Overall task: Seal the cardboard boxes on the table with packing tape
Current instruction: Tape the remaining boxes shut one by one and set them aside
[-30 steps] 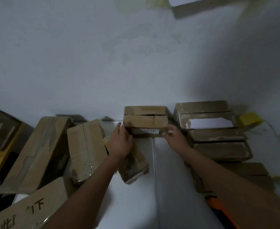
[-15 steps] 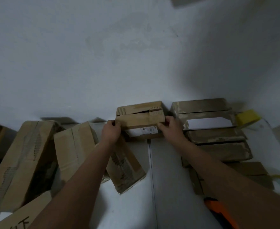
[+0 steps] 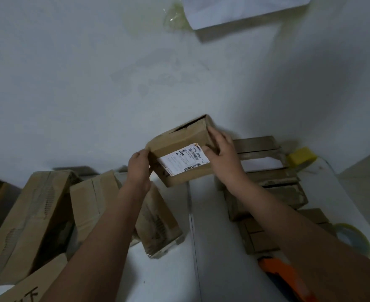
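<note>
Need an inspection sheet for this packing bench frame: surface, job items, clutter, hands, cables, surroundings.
Surface: white table, seam running down its middle.
Job's things: small brown cardboard box with a white shipping label, held tilted above the table, top flap gapped open; clear packing tape roll at right edge.
Clutter: brown boxes lying at left; flattened cardboard stack at right; yellow block; orange tool, partly hidden.
Hands: left hand grips the box's left end; right hand grips its right end.
Cables: nothing seen.
Surroundings: white wall; white paper sheet stuck up top.
</note>
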### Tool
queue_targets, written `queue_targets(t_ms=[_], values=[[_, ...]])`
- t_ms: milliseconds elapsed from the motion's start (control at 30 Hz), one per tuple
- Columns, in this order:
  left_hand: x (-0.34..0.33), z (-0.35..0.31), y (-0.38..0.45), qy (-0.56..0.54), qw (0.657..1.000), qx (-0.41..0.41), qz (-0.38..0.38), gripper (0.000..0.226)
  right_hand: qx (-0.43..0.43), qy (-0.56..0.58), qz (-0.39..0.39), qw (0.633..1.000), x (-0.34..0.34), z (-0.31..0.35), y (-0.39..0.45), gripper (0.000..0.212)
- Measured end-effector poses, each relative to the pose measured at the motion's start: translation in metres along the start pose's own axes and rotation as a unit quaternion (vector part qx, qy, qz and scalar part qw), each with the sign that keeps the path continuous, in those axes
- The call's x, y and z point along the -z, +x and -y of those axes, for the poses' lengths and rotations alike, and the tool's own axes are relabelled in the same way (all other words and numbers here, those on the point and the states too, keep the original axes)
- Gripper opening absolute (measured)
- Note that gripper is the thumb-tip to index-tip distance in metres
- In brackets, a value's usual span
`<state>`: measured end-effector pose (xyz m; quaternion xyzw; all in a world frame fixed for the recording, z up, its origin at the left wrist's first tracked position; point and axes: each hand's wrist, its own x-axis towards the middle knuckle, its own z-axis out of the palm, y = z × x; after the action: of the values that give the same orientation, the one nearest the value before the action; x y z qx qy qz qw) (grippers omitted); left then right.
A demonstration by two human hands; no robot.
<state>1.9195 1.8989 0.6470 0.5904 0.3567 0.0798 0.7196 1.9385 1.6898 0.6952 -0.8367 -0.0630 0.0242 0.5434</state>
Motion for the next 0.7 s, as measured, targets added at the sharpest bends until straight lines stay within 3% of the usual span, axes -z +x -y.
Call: queue_targets(t_ms=[300, 567, 700], values=[[-0.008, -0.009, -0.109, 0.033, 0.995, -0.088, 0.036, 0.023, -0.068, 0.064, -0.067, 0.993, 0.060, -0.002, -0.088, 0.050], [0.004, 0.085, -0.217, 0.080, 0.995, -0.058, 0.017, 0.007, -0.127, -0.030, -0.035, 0.991, 0.078, -0.080, -0.202, 0.070], [0.024, 0.119, -0.245, 0.090, 0.993, -0.072, -0.011, 0.015, -0.146, -0.043, 0.013, 0.988, 0.077, -0.089, -0.247, 0.056]])
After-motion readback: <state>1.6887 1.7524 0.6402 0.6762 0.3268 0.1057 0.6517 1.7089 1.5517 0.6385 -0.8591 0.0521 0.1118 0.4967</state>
